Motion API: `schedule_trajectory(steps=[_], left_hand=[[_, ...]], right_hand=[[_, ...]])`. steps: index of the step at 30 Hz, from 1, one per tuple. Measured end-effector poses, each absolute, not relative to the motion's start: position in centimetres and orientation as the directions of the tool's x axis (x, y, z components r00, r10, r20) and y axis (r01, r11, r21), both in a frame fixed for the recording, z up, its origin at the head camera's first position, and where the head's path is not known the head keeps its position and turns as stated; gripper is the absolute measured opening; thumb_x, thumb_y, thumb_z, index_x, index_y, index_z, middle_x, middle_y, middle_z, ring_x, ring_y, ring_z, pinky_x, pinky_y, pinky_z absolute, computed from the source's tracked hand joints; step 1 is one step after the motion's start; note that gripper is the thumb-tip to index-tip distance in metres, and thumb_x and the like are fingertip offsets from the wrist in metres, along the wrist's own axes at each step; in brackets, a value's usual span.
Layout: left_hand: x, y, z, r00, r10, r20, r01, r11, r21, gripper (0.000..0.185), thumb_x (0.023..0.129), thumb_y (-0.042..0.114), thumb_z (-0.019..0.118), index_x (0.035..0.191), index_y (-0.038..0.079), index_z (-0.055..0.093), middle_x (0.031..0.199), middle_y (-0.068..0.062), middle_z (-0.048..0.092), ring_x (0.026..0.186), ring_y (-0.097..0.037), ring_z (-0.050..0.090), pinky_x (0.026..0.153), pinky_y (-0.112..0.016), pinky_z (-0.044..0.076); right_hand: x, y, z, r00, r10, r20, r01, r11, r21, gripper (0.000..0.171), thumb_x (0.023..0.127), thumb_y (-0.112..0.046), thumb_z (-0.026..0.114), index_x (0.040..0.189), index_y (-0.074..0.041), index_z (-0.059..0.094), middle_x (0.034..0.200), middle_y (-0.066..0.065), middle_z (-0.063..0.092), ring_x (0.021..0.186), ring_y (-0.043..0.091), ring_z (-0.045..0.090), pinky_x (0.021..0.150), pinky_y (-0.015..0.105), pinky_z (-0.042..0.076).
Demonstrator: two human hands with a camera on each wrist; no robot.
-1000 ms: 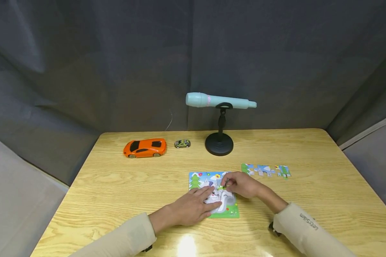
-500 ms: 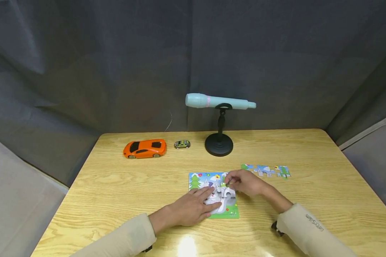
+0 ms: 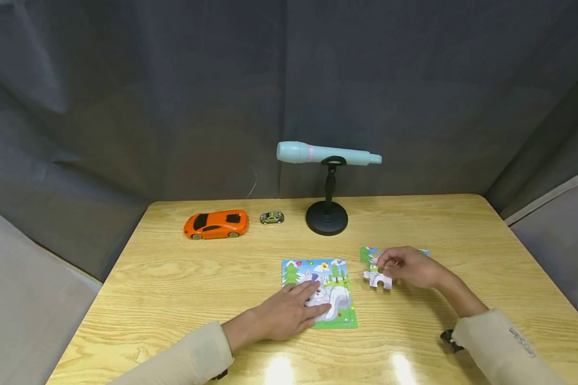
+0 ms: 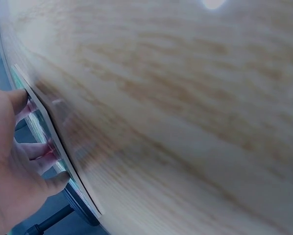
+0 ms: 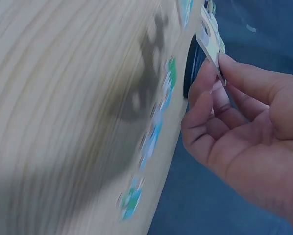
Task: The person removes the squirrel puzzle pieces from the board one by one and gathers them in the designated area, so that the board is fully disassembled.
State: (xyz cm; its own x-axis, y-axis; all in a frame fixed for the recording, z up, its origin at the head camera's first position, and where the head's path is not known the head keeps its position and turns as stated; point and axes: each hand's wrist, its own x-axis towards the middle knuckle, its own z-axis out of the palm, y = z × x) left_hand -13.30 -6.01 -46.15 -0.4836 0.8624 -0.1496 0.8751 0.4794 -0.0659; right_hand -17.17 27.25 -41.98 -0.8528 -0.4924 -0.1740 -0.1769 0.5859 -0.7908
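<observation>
A small picture puzzle board [image 3: 345,317] with trees and a pale grey animal lies in the middle of the table. My left hand [image 3: 285,313] rests on its left part with the fingers spread; in the left wrist view the fingertips touch the face of the board [image 4: 53,134]. To the right of the board, my right hand [image 3: 411,267] pinches a whitish jigsaw piece [image 3: 379,280] between thumb and fingers. The right wrist view shows this piece [image 5: 211,44] held above the table, apart from it. Several loose jigsaw pieces [image 3: 364,254] lie behind the right hand, which partly hides them.
A light blue microphone [image 3: 296,152] on a black stand [image 3: 326,218] stands at the back. An orange toy car [image 3: 217,224] and a small green and black toy car [image 3: 272,217] are to its left. Dark curtains [image 3: 212,96] rise behind the table [image 3: 197,278].
My right hand has lifted the whitish jigsaw piece off the board and carried it right, in front of the loose pieces. My left hand has stayed in place.
</observation>
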Motion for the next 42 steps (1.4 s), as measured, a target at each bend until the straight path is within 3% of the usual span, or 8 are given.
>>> schedule_trajectory(steps=[15,21,26,29,42], left_hand=[[-13.5,-6.0,-46.4,-0.487,0.861,-0.144,0.873,0.485,-0.049,0.046,0.103,0.041,0.031,0.149,0.035,0.030,0.158,-0.012,0.021,0.146,-0.026,0.021,0.110,-0.043,0.034],[-13.5,-6.1,-46.4,-0.489,0.860,-0.146,0.871,0.489,-0.044,0.046,0.103,0.041,0.030,0.149,0.036,0.029,0.158,-0.012,0.020,0.147,-0.027,0.020,0.111,-0.044,0.034],[-13.3,-6.2,-46.4,-0.486,0.862,-0.141,0.874,0.484,-0.051,0.046,0.103,0.041,0.030,0.148,0.035,0.030,0.158,-0.012,0.021,0.146,-0.026,0.022,0.110,-0.044,0.035],[-13.3,-6.2,-46.4,-0.485,0.863,-0.139,0.874,0.483,-0.052,0.046,0.103,0.041,0.031,0.148,0.035,0.031,0.158,-0.012,0.021,0.146,-0.026,0.022,0.110,-0.044,0.035],[-13.3,-6.1,-46.3,-0.479,0.869,-0.123,0.878,0.474,-0.072,0.046,0.103,0.041,0.032,0.148,0.034,0.032,0.157,-0.012,0.024,0.146,-0.027,0.023,0.109,-0.043,0.036]], right_hand=[[-17.0,33.9,-43.1,-0.875,-0.431,-0.220,-0.106,0.615,-0.781,0.023,0.096,-0.004,0.051,0.111,0.011,0.058,0.080,0.008,0.056,0.060,0.008,0.044,0.052,0.026,0.040],[-17.0,35.1,-43.8,-0.887,-0.390,-0.248,-0.076,0.653,-0.754,0.023,0.094,-0.004,0.054,0.110,0.011,0.060,0.087,0.010,0.062,0.068,0.006,0.050,0.058,0.025,0.045],[-17.2,35.6,-44.4,-0.914,-0.315,-0.257,-0.027,0.677,-0.736,0.024,0.090,-0.002,0.059,0.109,0.013,0.059,0.093,0.015,0.065,0.072,0.006,0.057,0.064,0.024,0.051],[-17.3,35.9,-44.5,-0.931,-0.261,-0.255,0.002,0.695,-0.719,0.029,0.086,-0.003,0.064,0.108,0.016,0.057,0.087,0.012,0.066,0.071,0.006,0.058,0.064,0.024,0.052],[-17.5,37.3,-44.5,-0.966,-0.067,-0.249,0.097,0.800,-0.592,0.039,0.074,-0.015,0.080,0.095,0.011,0.061,0.080,0.008,0.064,0.072,0.014,0.053,0.061,0.024,0.044]])
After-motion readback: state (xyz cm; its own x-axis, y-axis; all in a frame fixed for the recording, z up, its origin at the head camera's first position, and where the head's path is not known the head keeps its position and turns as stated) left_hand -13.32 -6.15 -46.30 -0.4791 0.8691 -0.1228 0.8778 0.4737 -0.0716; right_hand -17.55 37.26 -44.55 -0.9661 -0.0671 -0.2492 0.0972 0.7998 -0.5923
